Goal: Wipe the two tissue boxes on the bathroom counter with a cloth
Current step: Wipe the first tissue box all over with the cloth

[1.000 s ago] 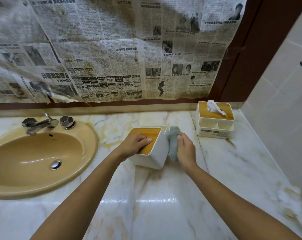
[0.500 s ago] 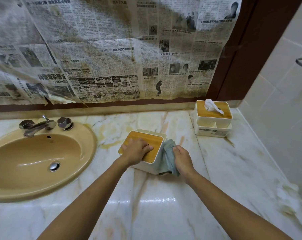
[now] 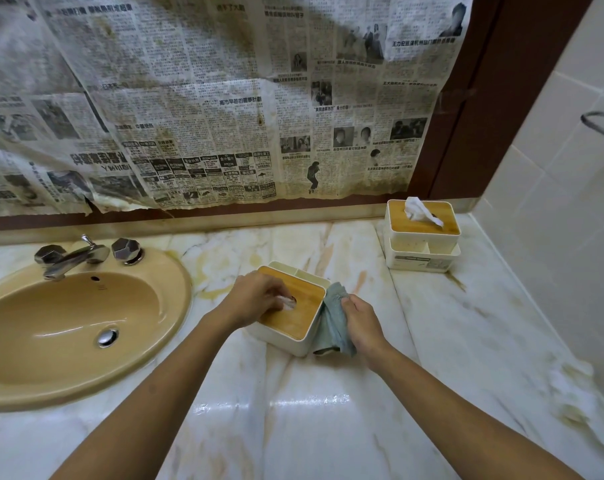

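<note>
A white tissue box with a wooden lid (image 3: 302,308) sits on the marble counter (image 3: 328,410) in the middle. My left hand (image 3: 255,301) rests on its lid with curled fingers at the tissue slot, holding the box steady. My right hand (image 3: 361,322) grips a grey-blue cloth (image 3: 331,322) and presses it against the box's right side. A second tissue box (image 3: 421,233), also white with a wooden lid and a tissue sticking out, stands at the back right by the wall.
A tan sink (image 3: 68,323) with a chrome tap (image 3: 75,256) fills the left of the counter. Newspaper (image 3: 207,98) covers the wall behind. A tiled wall (image 3: 553,220) bounds the right side, with crumpled white paper (image 3: 584,403) along the counter's right edge.
The near box has been set down flatter on the counter. My right hand has slid the cloth lower along its right side, and my left hand shifted on the lid toward the slot.
</note>
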Tool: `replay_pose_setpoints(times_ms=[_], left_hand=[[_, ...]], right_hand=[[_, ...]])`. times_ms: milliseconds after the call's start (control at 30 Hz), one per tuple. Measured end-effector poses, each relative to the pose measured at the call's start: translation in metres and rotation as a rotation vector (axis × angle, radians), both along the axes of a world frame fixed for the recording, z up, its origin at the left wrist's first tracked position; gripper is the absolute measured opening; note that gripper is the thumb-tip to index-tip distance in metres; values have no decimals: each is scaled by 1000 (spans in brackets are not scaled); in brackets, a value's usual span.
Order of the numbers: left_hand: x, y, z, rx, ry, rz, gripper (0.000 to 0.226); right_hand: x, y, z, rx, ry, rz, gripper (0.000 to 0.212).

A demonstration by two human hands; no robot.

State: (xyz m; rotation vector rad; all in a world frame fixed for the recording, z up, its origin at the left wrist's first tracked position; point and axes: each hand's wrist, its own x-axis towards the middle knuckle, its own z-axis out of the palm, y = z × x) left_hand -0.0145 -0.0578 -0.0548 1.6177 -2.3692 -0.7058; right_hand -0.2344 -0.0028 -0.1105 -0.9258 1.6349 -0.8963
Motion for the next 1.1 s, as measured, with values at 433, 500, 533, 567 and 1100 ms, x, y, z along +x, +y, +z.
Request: replay_pose_setpoints(times_ms=[433,500,533,567,1100], left_hand=[[-16,14,12,-163,-245,29,29],[-32,14,6,-236,-339,104,39],[-40,14,3,-215,-373,158,45],[-47,14,1,-168,-406,210,51],[-47,9,-12,215,-213,477,48]], right_hand=[[-4,-2,-3,15,9,24,30],[-5,-3,-4,14,15,13,31],[-7,-3,-5,15,13,-4,31],[-8,-3,-4,24,9,-23,31],[-24,-1,-7,64,-76,-106,30]])
